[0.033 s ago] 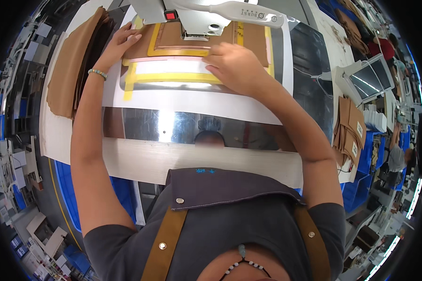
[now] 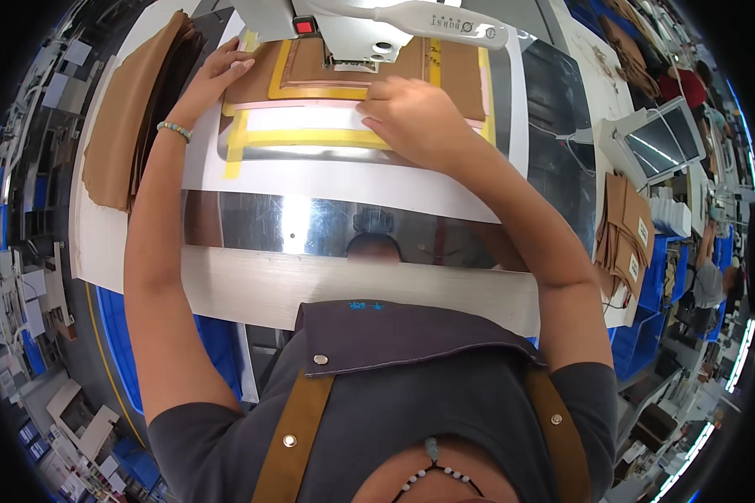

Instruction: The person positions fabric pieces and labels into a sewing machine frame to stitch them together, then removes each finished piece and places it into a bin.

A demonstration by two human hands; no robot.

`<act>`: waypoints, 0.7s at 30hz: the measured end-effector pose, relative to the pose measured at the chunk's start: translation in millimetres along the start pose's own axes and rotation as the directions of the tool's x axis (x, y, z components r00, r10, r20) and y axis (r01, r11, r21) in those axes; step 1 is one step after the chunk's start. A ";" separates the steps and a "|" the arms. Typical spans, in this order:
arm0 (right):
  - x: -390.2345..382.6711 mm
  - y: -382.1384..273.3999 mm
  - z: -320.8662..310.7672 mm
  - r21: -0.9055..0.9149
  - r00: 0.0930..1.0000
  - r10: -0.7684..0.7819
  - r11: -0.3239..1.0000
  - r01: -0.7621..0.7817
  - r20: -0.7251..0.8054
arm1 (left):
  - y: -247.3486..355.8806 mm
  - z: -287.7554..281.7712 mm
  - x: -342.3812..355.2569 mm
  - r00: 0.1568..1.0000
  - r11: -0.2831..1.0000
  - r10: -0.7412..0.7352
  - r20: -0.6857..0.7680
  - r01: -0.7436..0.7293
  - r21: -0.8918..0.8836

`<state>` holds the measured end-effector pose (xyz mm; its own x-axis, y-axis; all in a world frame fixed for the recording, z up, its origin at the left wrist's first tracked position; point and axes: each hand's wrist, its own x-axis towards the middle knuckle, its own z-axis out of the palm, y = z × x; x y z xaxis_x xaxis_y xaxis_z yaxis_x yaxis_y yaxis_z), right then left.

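A flat template (image 2: 310, 139) edged with yellow tape lies under the white head of a sewing machine (image 2: 352, 33). Brown fabric (image 2: 252, 80) shows on it, around a yellow-bordered frame (image 2: 283, 71). Beneath the machine's head, the metal foot (image 2: 352, 66) sits over the brown panel inside that frame. My left hand (image 2: 214, 77) rests at the template's far left corner, its fingers stretched out. Over the template's front part, right of the middle, my right hand (image 2: 415, 121) is closed with curled fingers. Whatever its fingertips may hold is hidden.
Brown fabric pieces (image 2: 134, 109) are stacked on the left. A shiny metal plate (image 2: 327, 226) lies before the white sheet. On the right stand a tilted screen (image 2: 661, 142) and brown pieces with white labels (image 2: 625, 226). A blue bin (image 2: 122, 335) is below the table's left side.
The template with its yellow frame has shifted slightly to the right. My right hand has moved a little to the left; my left hand stays at the corner.
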<state>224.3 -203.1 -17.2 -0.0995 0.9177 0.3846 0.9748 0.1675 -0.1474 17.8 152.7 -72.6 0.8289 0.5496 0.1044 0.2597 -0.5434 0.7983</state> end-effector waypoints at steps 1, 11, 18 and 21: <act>0.5 0.0 1.0 -0.002 1.000 0.005 1.000 -0.005 0.005 | 12.5 3.4 -1.0 0.998 0.999 -0.047 0.036 0.047 0.009; -39.6 21.5 -24.5 -0.280 0.994 0.039 0.960 -0.009 0.103 | 63.5 89.5 24.2 0.995 0.975 -0.099 -0.026 0.102 0.200; -66.9 41.5 -27.0 -0.149 0.993 0.107 0.982 -0.113 -0.046 | 72.4 139.3 41.0 0.875 0.836 0.410 -0.258 -0.248 0.490; -67.9 37.6 -37.4 0.039 0.968 0.232 0.973 -0.229 -0.095 | 57.0 132.0 57.3 0.902 0.723 0.394 -0.179 -0.184 0.666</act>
<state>275.2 -272.6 -14.7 0.1486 0.8928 0.4252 0.9632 -0.0333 -0.2668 145.4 69.4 -99.5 0.7609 0.3950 0.5148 0.3656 -0.9164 0.1628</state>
